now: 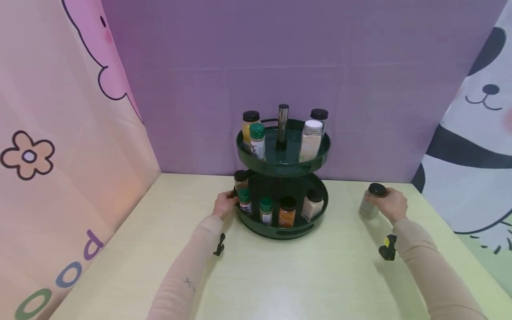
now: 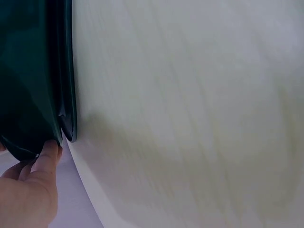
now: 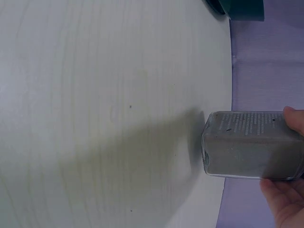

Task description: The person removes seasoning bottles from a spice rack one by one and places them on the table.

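A two-tier dark green spice rack (image 1: pixel 281 169) stands on the table with jars on both levels. My left hand (image 1: pixel 225 205) is at the left side of its lower tray, and in the left wrist view the fingers (image 2: pixel 46 159) grip the tray's edge. To the right of the rack, my right hand (image 1: pixel 392 204) holds a clear spice jar (image 1: pixel 368 205) with a black lid. Close up in the right wrist view, this jar (image 3: pixel 251 145) has squarish sides, greyish contents and fine white print, with thumb and fingers on opposite sides near its top.
On the upper tray are a green-capped jar (image 1: pixel 258 142), a white-capped jar (image 1: pixel 310 142) and two black-lidded ones. The lower tray carries several more, including an orange-filled jar (image 1: pixel 287 213). A purple backdrop (image 1: pixel 192 89) rises behind the pale table (image 1: pixel 280 275).
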Demonstrator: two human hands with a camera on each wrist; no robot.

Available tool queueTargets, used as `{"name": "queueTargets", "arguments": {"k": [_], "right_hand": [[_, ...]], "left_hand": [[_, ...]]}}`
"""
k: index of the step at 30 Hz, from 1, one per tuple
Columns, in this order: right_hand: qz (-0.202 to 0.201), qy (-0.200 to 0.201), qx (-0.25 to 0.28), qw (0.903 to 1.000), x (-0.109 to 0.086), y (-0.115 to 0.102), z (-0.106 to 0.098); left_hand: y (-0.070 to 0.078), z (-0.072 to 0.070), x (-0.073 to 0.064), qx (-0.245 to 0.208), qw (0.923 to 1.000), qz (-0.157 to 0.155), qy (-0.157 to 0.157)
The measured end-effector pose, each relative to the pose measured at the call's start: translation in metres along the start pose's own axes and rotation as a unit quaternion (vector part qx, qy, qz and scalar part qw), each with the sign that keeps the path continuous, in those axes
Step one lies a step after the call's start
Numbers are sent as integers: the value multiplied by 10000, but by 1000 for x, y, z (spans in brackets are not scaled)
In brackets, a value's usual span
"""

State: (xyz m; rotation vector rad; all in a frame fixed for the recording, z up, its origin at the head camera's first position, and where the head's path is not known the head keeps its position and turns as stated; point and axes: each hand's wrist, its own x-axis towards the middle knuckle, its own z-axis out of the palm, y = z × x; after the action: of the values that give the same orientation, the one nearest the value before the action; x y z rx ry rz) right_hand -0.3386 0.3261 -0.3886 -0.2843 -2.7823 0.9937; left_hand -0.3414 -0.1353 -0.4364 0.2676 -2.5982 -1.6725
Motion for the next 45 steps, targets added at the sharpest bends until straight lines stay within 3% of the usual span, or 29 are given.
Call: {"name": "queueTargets", "arguments": {"k": [30, 39, 40, 45], "right_hand": [[-107, -221, 92, 9997, 2, 7, 8], [-94, -182, 152, 9997, 0, 9, 7], [-89, -199, 148, 9997, 0, 9, 7], [-86, -201, 193, 9996, 0, 9, 9]], "left_hand": [[1, -1, -1, 24, 10000, -28, -63], [-5, 0, 6, 27, 10000, -74, -52], [-8, 0, 8, 28, 10000, 44, -7], [-9, 0, 8, -41, 10000, 56, -26]]}}
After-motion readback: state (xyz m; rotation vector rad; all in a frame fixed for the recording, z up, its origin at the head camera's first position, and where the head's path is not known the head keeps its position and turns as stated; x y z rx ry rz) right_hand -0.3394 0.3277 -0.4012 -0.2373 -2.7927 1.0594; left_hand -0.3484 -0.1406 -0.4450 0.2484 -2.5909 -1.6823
